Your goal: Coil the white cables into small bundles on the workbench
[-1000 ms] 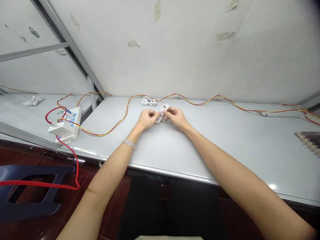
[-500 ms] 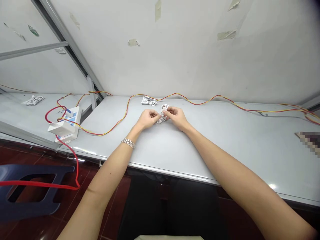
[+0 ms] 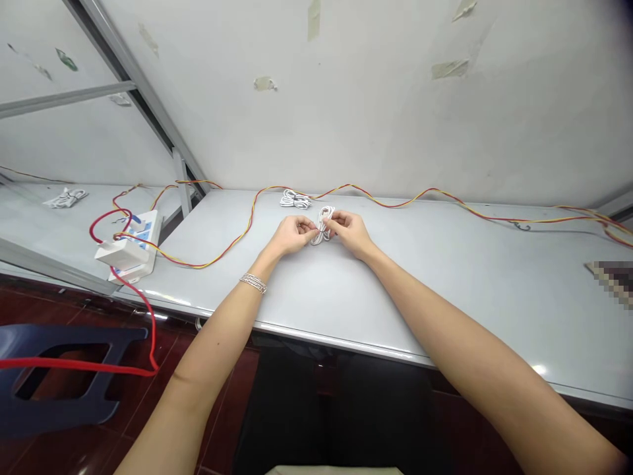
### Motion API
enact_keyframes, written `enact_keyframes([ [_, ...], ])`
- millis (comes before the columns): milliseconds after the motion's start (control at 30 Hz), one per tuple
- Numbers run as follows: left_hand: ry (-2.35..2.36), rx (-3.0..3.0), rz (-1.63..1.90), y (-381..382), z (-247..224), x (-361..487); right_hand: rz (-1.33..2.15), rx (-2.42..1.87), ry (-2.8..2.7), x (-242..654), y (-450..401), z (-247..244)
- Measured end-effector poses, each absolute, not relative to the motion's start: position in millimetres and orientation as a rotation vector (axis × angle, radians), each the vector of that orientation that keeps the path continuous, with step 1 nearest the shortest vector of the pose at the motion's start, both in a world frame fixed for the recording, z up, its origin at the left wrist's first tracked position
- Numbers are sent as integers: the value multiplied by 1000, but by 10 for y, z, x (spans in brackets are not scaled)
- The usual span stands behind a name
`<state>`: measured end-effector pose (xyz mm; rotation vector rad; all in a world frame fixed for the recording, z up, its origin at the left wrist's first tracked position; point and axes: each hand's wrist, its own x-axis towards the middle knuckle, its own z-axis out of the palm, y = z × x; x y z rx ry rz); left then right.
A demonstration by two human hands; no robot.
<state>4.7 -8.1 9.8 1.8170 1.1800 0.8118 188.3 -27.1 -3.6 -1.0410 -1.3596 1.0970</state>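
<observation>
A coiled bundle of white cable (image 3: 325, 214) stands tilted on the grey table between my two hands, with a thin dark tie (image 3: 322, 230) around its middle. My left hand (image 3: 293, 236) is closed in a pinch at the bundle's left side, its fingertips at the tie. From the other side, my right hand (image 3: 350, 233) pinches the bundle with thumb and fingers. The fingertips partly hide the tie's ends. Just behind my left hand lies a second tied bundle of white cable (image 3: 295, 199).
Red and yellow twisted wire (image 3: 237, 243) runs along the wall to a white power strip (image 3: 148, 247) at left, where a thick red cord (image 3: 143, 300) hangs down. Another white cable bundle (image 3: 66, 198) lies far left. A blue plastic stool (image 3: 93, 396) stands below.
Hardly anything differs. Both hands keep their pinch at the white cable bundle, with only a slight shift of the fingers at the tie.
</observation>
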Motion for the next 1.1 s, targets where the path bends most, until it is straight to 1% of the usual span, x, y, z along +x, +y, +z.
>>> enact_keyframes([
  [1100, 1224, 1863, 776, -65, 70, 34, 1106, -1016, -1342, 1885, -253, -49],
])
